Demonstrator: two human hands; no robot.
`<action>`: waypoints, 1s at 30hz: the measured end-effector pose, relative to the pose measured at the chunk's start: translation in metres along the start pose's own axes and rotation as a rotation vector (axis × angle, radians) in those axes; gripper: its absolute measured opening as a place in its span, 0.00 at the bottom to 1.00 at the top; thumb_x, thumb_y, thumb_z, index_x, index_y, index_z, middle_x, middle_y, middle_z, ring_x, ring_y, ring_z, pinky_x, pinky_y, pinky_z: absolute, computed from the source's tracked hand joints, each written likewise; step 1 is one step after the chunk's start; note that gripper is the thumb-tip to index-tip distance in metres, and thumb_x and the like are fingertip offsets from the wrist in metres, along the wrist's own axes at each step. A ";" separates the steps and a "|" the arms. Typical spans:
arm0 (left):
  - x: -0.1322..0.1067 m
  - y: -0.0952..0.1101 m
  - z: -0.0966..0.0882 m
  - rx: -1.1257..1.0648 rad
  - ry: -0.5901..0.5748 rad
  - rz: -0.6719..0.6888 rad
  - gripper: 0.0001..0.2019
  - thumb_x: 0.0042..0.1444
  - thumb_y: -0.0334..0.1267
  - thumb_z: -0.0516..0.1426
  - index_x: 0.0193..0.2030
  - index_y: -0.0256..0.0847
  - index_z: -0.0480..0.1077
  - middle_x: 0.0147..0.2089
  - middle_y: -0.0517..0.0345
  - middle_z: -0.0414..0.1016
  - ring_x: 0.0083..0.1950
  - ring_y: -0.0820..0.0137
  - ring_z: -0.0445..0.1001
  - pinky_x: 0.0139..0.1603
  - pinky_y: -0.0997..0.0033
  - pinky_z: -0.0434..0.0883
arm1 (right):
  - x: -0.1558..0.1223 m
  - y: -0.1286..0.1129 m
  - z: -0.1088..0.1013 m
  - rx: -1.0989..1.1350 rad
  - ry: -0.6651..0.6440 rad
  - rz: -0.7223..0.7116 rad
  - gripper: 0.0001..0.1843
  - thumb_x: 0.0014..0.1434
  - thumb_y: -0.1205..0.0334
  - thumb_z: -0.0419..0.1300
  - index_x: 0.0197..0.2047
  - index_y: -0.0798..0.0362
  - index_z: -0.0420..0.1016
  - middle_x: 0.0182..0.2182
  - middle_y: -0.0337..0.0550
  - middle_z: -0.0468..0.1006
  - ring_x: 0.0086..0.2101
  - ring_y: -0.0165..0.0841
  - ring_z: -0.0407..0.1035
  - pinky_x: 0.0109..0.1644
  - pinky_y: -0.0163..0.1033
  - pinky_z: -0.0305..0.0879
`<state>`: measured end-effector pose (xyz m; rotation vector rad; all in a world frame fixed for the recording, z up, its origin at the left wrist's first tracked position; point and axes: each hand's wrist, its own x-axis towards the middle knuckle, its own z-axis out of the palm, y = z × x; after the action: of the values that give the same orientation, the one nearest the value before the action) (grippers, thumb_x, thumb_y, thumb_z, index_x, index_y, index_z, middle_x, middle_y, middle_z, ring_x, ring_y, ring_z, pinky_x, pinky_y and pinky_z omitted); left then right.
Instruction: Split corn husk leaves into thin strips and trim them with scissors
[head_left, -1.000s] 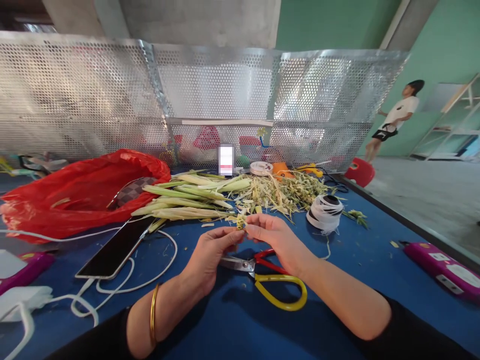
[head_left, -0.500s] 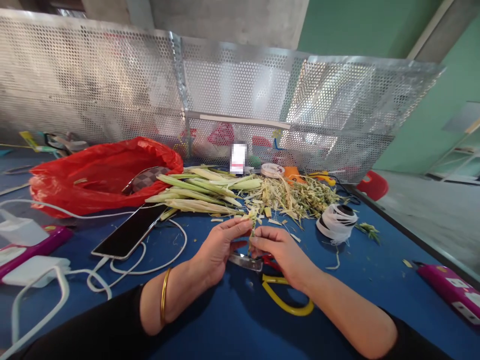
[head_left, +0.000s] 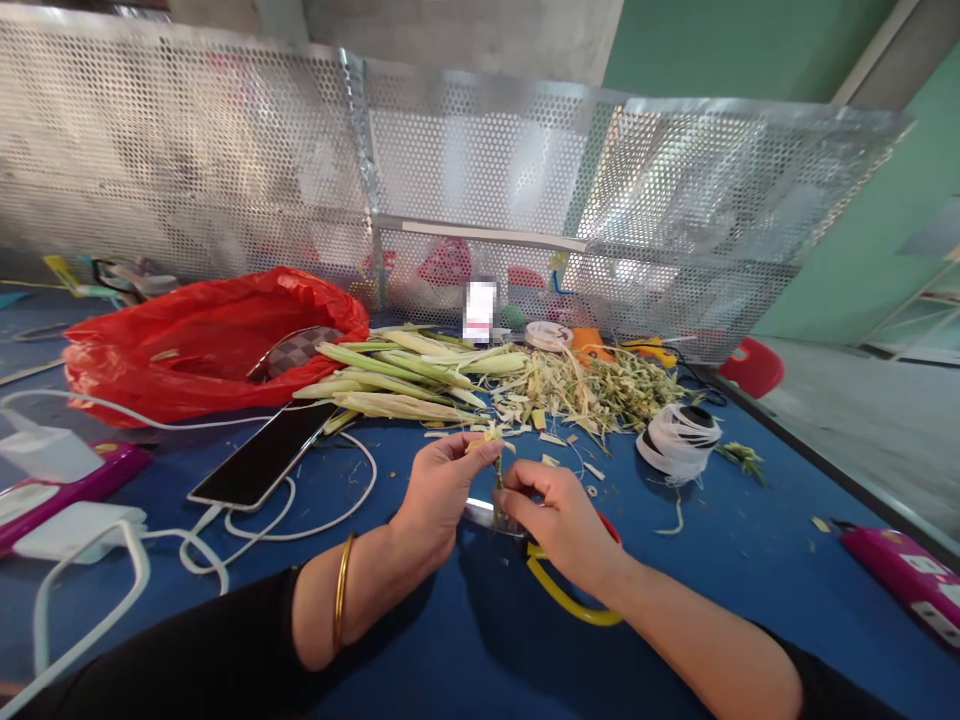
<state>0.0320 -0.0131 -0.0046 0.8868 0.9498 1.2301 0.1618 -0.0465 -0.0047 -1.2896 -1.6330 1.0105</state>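
Observation:
Upright between my hands is a thin green plant stem [head_left: 499,478] with a pale yellow tip. My left hand [head_left: 439,488] is closed, thumb and fingers pinching the stem near its top. Lower down, my right hand [head_left: 556,512] pinches the same stem between thumb and index finger. Beneath the hands lie a shiny metal piece [head_left: 480,510], partly hidden, and a tool with a yellow handle loop [head_left: 571,598]. Something red [head_left: 611,530] shows beside my right hand. Just beyond, pale green husk-like stalks [head_left: 405,375] lie in a bundle beside a heap of dry plant scraps [head_left: 600,390].
A red plastic bag [head_left: 187,355] and a phone on a cable [head_left: 262,460] lie left. White power adapters [head_left: 79,530] sit on a purple power strip [head_left: 124,465]. Rightward stand a spool of white twine [head_left: 679,445] and another purple strip [head_left: 904,575]. A perforated metal screen [head_left: 480,150] runs behind.
My right hand has slid slightly down the stem, and its fingers are further from my left hand. The left hand keeps its pinch near the tip. The view has shifted a little.

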 end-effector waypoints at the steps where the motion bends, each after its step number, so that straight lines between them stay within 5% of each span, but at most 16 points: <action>1: 0.001 0.000 0.000 -0.023 0.006 -0.013 0.11 0.37 0.39 0.68 0.23 0.36 0.74 0.24 0.63 0.70 0.28 0.77 0.64 0.33 0.77 0.62 | 0.001 0.001 0.001 0.045 -0.013 0.024 0.14 0.53 0.60 0.58 0.20 0.52 0.60 0.18 0.32 0.58 0.23 0.27 0.54 0.27 0.34 0.50; 8: 0.005 0.002 -0.005 -0.077 -0.064 -0.129 0.11 0.39 0.40 0.68 0.22 0.36 0.72 0.24 0.62 0.67 0.28 0.76 0.63 0.33 0.76 0.63 | 0.004 0.000 -0.002 0.141 -0.021 0.057 0.15 0.55 0.56 0.58 0.21 0.53 0.64 0.18 0.34 0.63 0.23 0.28 0.57 0.28 0.34 0.54; 15: 0.001 0.000 -0.005 0.077 -0.170 -0.138 0.11 0.44 0.43 0.66 0.29 0.36 0.75 0.32 0.56 0.73 0.36 0.71 0.70 0.41 0.72 0.66 | 0.011 -0.003 -0.022 0.124 0.299 -0.048 0.10 0.54 0.55 0.61 0.34 0.54 0.76 0.29 0.41 0.77 0.32 0.34 0.68 0.37 0.37 0.63; 30: -0.004 -0.003 0.001 0.153 -0.141 -0.180 0.13 0.35 0.41 0.70 0.23 0.37 0.72 0.23 0.62 0.71 0.25 0.75 0.67 0.27 0.75 0.63 | 0.007 0.000 -0.013 0.078 0.374 -0.018 0.09 0.50 0.59 0.62 0.22 0.54 0.74 0.21 0.39 0.73 0.26 0.31 0.64 0.32 0.36 0.60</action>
<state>0.0332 -0.0170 -0.0064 0.9731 0.9966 0.9393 0.1728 -0.0386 0.0003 -1.3178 -1.3048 0.7593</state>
